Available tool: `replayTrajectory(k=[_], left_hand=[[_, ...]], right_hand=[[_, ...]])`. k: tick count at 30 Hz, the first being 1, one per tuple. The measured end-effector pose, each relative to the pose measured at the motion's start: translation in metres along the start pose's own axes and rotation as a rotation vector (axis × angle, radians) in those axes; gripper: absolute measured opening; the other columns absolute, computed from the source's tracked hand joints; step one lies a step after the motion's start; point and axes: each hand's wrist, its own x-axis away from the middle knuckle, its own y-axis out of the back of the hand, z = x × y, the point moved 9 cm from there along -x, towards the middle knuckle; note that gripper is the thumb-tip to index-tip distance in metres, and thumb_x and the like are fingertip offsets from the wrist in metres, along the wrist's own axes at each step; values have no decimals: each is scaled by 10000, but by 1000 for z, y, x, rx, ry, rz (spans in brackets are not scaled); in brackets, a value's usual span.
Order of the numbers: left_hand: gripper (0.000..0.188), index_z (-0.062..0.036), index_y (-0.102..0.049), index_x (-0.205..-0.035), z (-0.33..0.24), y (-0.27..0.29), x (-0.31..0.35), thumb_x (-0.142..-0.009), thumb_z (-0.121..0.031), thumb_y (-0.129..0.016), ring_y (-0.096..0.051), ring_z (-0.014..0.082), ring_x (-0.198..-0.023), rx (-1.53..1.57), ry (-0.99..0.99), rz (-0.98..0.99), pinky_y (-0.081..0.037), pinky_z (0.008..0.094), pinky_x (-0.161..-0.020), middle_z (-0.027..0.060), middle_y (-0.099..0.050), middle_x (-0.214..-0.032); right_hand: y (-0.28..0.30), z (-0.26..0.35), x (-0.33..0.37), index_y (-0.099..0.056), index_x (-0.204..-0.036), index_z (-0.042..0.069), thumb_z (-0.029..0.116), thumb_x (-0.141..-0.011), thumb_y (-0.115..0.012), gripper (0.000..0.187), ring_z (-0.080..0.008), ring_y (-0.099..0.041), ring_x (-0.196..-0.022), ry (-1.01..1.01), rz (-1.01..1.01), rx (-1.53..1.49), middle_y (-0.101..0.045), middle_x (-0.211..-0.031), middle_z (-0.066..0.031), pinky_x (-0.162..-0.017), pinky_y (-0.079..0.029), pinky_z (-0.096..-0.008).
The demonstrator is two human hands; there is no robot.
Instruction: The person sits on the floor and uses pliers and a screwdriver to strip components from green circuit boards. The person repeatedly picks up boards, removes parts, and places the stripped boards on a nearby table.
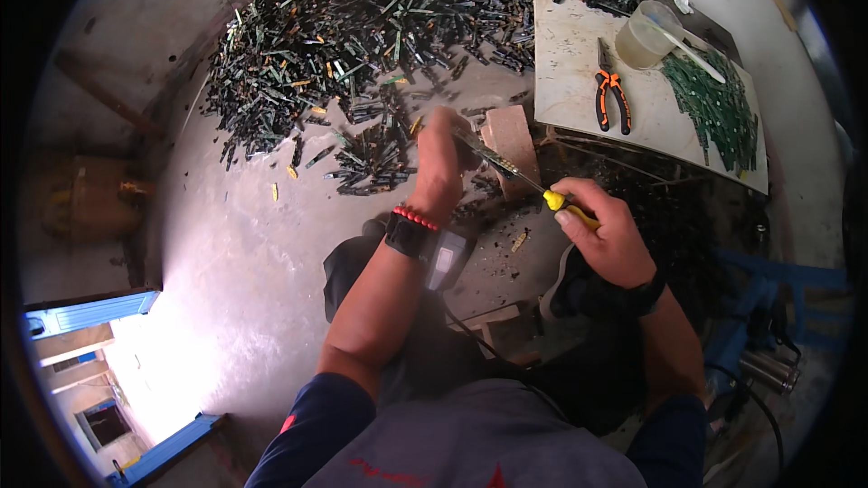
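Note:
My right hand is closed around the yellow and black handle of a screwdriver. The shaft points up and left, its tip at a narrow dark strip dotted with small pale parts, which looks like a circuit board strip. At the strip's far end my left hand grips it, with most of the fingertips hidden behind the hand. Under and beside the strip stands a reddish brick on the floor. Small debris lies between the brick and my feet.
A large heap of dark and green strips covers the floor ahead, with a smaller pile nearer. On a pale board at the right lie orange-handled pliers, a plastic cup and green strips. A cable runs near my legs.

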Motion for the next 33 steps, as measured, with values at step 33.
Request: replayTrajectory(k=[33], left_hand=[[272, -116, -379, -634, 17, -8, -27, -836, -286, -449, -315, 135, -448, 486, 93, -48, -278, 290, -427, 3, -344, -537]], right_hand=[[-43, 26, 14, -601, -1066, 11, 16, -765, -644, 304, -236, -576, -541, 214, -211, 629, -570, -686, -109, -474, -453, -318]])
